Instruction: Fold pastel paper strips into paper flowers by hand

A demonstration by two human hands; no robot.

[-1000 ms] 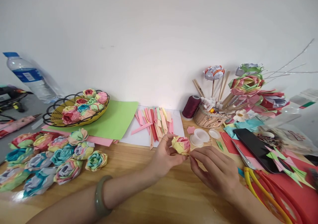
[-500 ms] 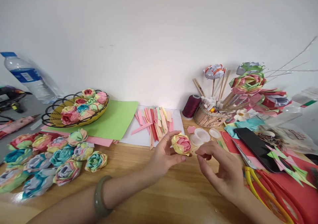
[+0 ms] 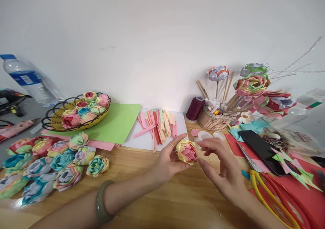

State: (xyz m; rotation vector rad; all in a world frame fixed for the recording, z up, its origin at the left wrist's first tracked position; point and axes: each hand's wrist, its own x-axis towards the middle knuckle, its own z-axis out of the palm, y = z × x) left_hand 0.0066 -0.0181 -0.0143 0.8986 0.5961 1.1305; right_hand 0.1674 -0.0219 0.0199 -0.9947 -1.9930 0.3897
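A yellow and pink paper flower (image 3: pixel 187 151) is in my left hand (image 3: pixel 167 159), held at its side between the thumb and fingers. Its petals face to the right, and its underside is hidden by the hand. Just to the right, my right hand (image 3: pixel 223 168) hovers with thumb and fingers apart, close to the petals. A thin thread shows between the right thumb and fingers; whether they touch it is hard to tell. Beyond the hands lie folded paper strips (image 3: pixel 158 125) on a white sheet (image 3: pixel 181 124).
Several paper flowers (image 3: pixel 63 159) lie at the left, below a yellow basket (image 3: pixel 57 120) of more flowers. A thread spool (image 3: pixel 195 108) stands by a decorated pot (image 3: pixel 215 120) of sticks. Scissors (image 3: pixel 250 159), a phone (image 3: pixel 261 151) and red-handled scissors (image 3: pixel 286 195) are on the right.
My right hand has moved slightly left and up, closer to the flower. The flower has turned a little in my left hand, its petals tilting right.
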